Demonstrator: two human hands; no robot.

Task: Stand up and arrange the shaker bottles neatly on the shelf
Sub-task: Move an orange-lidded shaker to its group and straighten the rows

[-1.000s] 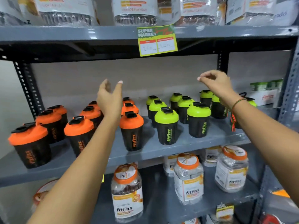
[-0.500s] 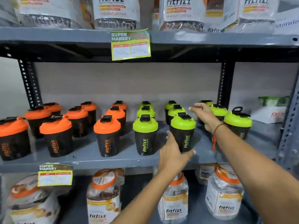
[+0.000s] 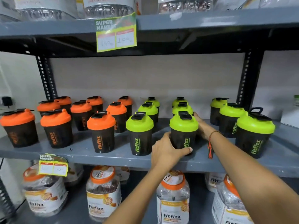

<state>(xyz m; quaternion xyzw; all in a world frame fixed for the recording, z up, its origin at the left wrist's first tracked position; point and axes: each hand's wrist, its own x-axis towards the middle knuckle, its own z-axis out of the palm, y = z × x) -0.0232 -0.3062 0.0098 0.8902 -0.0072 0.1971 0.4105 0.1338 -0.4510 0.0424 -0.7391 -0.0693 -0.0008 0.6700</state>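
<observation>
Black shaker bottles stand upright in rows on the grey middle shelf [image 3: 84,155]: several orange-lidded ones [image 3: 101,131] on the left, several green-lidded ones [image 3: 140,133] on the right. My left hand [image 3: 166,151] and my right hand [image 3: 203,126] both clasp one front green-lidded shaker [image 3: 183,130], the left on its lower left side, the right behind its right side. A third green column [image 3: 254,135] stands further right, with a wider gap before it.
Clear Fitfizz jars [image 3: 103,193] with orange lids fill the shelf below. Bagged goods [image 3: 110,7] sit on the shelf above, with a yellow-green price tag [image 3: 115,34] hanging from its edge. Black perforated uprights [image 3: 247,81] frame the bay.
Both hands came down from the air above the bottles and closed around the front green-lidded shaker. The view has shifted right and lower.
</observation>
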